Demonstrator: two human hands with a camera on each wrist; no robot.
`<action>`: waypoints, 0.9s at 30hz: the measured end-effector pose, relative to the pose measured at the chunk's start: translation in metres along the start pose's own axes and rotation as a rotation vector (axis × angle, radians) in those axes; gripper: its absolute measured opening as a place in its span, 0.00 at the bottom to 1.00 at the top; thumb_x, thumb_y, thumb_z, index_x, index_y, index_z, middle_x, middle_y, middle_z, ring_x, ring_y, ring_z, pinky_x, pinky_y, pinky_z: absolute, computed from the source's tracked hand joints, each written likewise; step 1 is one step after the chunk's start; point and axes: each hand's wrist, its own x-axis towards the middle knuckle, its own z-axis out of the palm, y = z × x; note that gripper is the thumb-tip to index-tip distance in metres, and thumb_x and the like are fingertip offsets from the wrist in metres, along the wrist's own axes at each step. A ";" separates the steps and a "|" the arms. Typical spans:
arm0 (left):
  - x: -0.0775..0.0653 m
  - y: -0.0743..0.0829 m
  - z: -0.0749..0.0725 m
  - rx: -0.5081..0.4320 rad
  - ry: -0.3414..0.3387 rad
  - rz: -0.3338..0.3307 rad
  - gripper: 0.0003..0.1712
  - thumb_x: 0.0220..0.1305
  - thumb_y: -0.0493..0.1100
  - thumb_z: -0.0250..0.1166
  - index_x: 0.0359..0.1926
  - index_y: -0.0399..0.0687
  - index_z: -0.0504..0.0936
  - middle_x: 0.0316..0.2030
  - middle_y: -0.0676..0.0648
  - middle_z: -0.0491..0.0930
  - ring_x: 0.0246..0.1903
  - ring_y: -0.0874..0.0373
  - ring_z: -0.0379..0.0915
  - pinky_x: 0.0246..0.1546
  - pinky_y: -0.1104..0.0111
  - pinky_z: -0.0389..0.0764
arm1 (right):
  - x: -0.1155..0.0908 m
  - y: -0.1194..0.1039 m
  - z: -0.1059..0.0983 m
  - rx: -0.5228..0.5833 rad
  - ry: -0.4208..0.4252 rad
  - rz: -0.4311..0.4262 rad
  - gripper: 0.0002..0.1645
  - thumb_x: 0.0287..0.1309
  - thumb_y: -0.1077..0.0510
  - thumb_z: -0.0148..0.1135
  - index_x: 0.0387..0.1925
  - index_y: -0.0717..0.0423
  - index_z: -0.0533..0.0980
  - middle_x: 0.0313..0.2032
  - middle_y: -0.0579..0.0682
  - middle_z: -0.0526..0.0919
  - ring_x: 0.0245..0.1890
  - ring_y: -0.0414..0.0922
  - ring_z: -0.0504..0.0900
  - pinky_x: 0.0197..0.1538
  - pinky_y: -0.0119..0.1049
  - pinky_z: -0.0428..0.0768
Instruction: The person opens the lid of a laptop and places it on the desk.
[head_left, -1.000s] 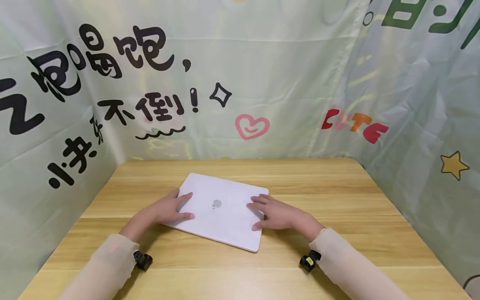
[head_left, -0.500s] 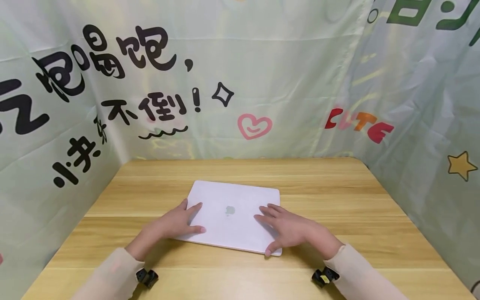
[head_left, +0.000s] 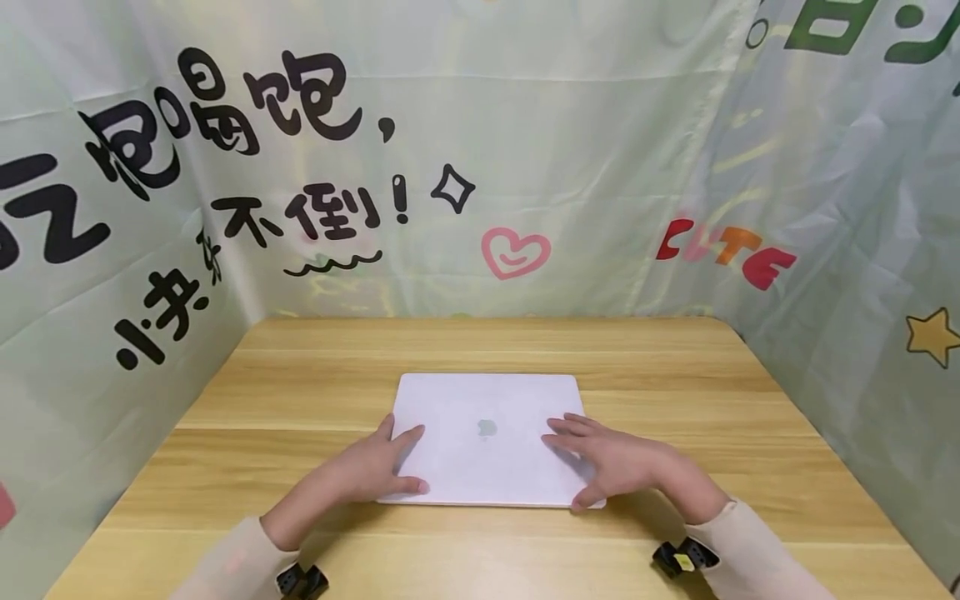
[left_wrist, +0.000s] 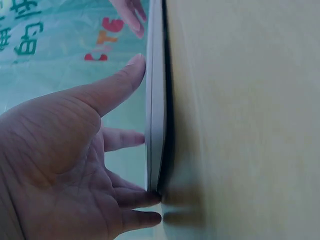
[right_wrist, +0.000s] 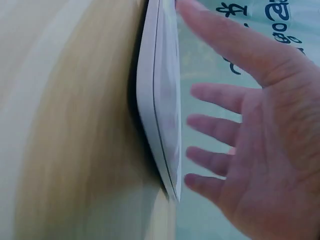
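Closed laptop (head_left: 487,467) partly hidden under left hand (head_left: 371,468); left sleeve (head_left: 236,565) cropped.

laptop (head_left: 487,468): pale lilac-silver, plain | logo (head_left: 487,428) on laptop: grey | table (head_left: 487,343) under laptop: yellow-tan woodgrain, darker streaks | sleeves (head_left: 242,557) nearside of laptop: beige | wrist cams (head_left: 686,559): black, yellow patch on right | cloth (head_left: 600,142) behind laptop: pale green, black writing (head_left: 333,213), pink heart (head_left: 488,252), red-pink-orange-red CUTE (head_left: 766,267), yellow dark-outlined star (head_left: 933,337)
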 end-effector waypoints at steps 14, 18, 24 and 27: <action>-0.016 -0.041 -0.002 -0.137 0.139 0.200 0.56 0.51 0.70 0.67 0.74 0.46 0.60 0.73 0.33 0.53 0.72 0.38 0.47 0.67 0.37 0.44 | 0.041 -0.039 0.012 -0.079 0.186 -0.196 0.48 0.57 0.28 0.59 0.70 0.50 0.65 0.68 0.49 0.67 0.69 0.47 0.62 0.69 0.44 0.64; -0.021 -0.052 0.003 -0.170 0.159 0.205 0.58 0.52 0.69 0.68 0.75 0.45 0.58 0.73 0.35 0.53 0.71 0.37 0.47 0.67 0.35 0.41 | 0.050 -0.045 0.018 -0.079 0.178 -0.209 0.47 0.56 0.28 0.60 0.69 0.49 0.67 0.67 0.47 0.68 0.68 0.44 0.64 0.68 0.41 0.64; -0.022 -0.061 0.009 -0.215 0.140 0.207 0.66 0.46 0.69 0.71 0.75 0.39 0.53 0.73 0.32 0.52 0.71 0.34 0.43 0.67 0.36 0.37 | 0.056 -0.049 0.025 -0.159 0.155 -0.217 0.50 0.52 0.25 0.60 0.69 0.48 0.67 0.67 0.46 0.68 0.68 0.45 0.64 0.68 0.39 0.65; -0.020 -0.062 0.011 -0.203 0.118 0.212 0.71 0.41 0.70 0.73 0.76 0.36 0.49 0.73 0.33 0.50 0.72 0.34 0.39 0.67 0.37 0.33 | 0.057 -0.050 0.029 -0.218 0.150 -0.236 0.49 0.54 0.26 0.60 0.69 0.49 0.68 0.66 0.46 0.69 0.68 0.46 0.64 0.68 0.40 0.65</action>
